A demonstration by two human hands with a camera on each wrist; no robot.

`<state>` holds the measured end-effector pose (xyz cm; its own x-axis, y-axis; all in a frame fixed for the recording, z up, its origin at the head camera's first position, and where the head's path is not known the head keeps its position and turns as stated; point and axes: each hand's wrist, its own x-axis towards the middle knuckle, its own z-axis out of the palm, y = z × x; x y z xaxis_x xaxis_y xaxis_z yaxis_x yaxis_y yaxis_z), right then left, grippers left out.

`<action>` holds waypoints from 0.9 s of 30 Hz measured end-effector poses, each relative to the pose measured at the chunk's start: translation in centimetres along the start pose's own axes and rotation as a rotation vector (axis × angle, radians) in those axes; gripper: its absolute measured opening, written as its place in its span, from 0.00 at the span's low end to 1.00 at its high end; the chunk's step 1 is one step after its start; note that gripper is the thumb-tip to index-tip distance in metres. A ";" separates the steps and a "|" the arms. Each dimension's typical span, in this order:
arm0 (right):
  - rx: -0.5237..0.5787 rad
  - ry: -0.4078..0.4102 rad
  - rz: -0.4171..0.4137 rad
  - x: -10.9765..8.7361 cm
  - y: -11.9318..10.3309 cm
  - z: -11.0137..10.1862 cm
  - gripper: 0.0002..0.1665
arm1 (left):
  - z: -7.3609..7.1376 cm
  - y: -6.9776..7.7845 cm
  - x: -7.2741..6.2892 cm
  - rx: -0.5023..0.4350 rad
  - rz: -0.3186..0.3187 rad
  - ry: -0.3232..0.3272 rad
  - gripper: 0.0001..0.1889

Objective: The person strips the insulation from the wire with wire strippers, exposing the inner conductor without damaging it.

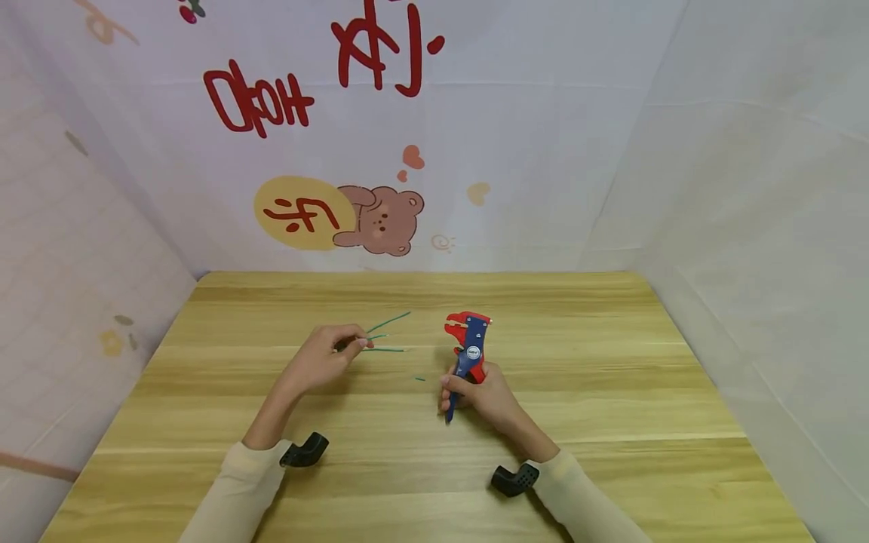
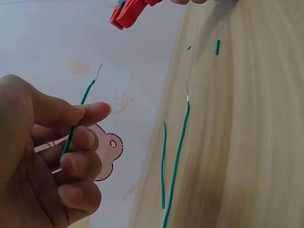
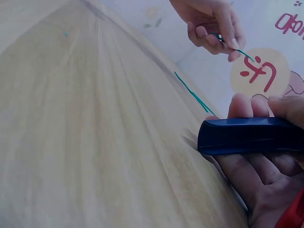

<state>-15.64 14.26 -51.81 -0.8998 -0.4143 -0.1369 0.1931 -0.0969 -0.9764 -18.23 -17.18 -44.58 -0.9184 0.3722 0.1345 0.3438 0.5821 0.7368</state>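
My left hand (image 1: 324,354) pinches a short green wire (image 2: 87,92) between thumb and fingers. A thin bare strand sticks out of the wire's end in the left wrist view. My right hand (image 1: 490,394) grips a red and blue wire stripper (image 1: 473,339) by its handles, with its red head pointing away from me. In the right wrist view the blue handle (image 3: 251,137) lies across the fingers. Two more green wires lie on the table near the left hand: a longer one (image 2: 178,152) with a bared tip, and a shorter one (image 2: 163,166).
A small green offcut (image 2: 217,47) lies on the wooden table (image 1: 380,467) between the hands, with a tinier green bit (image 2: 189,47) near it. Black wrist cameras (image 1: 305,450) sit at both cuffs. White printed cloth (image 1: 529,136) stands behind and beside the table.
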 end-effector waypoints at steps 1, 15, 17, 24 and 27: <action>-0.008 0.004 0.003 0.0 0.0 -0.1 0.21 | 0.0 -0.1 0.0 0.002 -0.005 0.005 0.10; -0.066 0.026 0.019 0.2 0.0 -2.6 0.19 | 1.7 -1.8 0.3 0.030 0.018 0.003 0.05; -0.077 0.026 0.011 0.2 -0.1 -2.9 0.18 | 2.0 -1.9 0.3 0.046 0.010 0.008 0.04; -0.064 0.039 0.004 0.4 -0.6 -3.6 0.27 | 2.8 -2.2 0.4 0.064 -0.026 0.004 0.03; -0.073 0.036 0.001 0.3 -0.8 -3.8 0.29 | 3.1 -2.2 0.4 0.073 -0.030 0.003 0.03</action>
<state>-17.60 17.63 -51.72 -0.9133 -0.3814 -0.1426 0.1662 -0.0297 -0.9856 -18.79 -16.06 -48.19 -0.9291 0.3517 0.1149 0.3292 0.6442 0.6904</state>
